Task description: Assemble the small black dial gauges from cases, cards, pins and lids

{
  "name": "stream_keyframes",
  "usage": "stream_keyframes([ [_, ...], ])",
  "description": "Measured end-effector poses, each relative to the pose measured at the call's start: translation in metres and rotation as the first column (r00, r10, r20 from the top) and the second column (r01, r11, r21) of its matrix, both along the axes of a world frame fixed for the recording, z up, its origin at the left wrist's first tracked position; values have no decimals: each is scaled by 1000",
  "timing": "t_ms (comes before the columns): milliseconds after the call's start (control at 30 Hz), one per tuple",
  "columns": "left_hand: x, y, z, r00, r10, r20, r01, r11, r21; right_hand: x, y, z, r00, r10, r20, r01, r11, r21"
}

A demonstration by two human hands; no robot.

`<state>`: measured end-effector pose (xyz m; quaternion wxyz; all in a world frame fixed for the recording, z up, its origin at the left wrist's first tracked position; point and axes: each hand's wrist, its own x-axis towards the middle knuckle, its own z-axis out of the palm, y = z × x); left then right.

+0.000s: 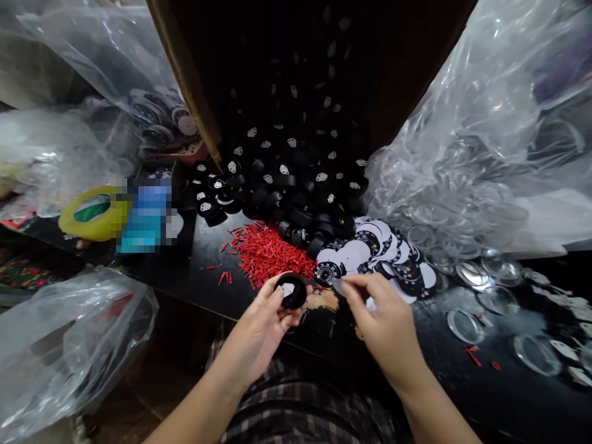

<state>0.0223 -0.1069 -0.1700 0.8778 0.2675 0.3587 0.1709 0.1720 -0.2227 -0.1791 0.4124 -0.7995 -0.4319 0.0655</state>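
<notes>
My left hand (254,333) is closed round a small black round case (296,299), with a white plate on its face under my thumb. To its right, my right hand (383,320) pinches a small, thin pale piece whose kind I cannot make out. Those fingertips are beside a pile of round dial discs (356,253), some showing black printed faces and others white backs. Beyond my left hand lies a heap of small red pointers (268,253). Behind that, many more black round cases (277,191) spill from a dark open box.
Clear round covers (465,325) lie on the black table (407,364) at right, before a large plastic bag (462,154). A yellow tape roll (69,219) is at left beside a blurred-out object. A plastic bag (74,345) hangs by the table's front edge.
</notes>
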Motion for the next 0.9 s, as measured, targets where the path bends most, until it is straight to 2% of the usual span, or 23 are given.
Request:
stream_keyframes([
  [67, 11, -6, 0, 997, 67, 31, -64, 995, -73, -12, 4, 1, 993, 120, -18, -119, 992, 45],
  [133, 21, -9, 2, 990, 130, 49, -122, 982, -143, -19, 7, -1, 979, 188, -81, -182, 981, 68],
  [333, 25, -14, 4, 984, 158, 81, -137, 967, -217, -12, 8, -4, 978, 57, -201, -58, 998, -3],
  [433, 22, -14, 1, 986, 162, 47, -153, 976, -154, -6, 7, 6, 961, 33, -273, -42, 999, -30],
  [567, 22, -17, -2, 993, 116, -6, -116, 992, -47, -9, 13, 18, 920, 25, -390, -13, 999, 34],
  [700, 21, -24, -3, 999, 39, 6, -39, 996, 81, -14, 20, 19, 928, 8, -372, 8, 999, 39],
  [900, 18, -23, -7, 999, -42, 20, 36, 970, 239, -12, 21, 20, 873, -31, -486, 5, 998, -55],
])
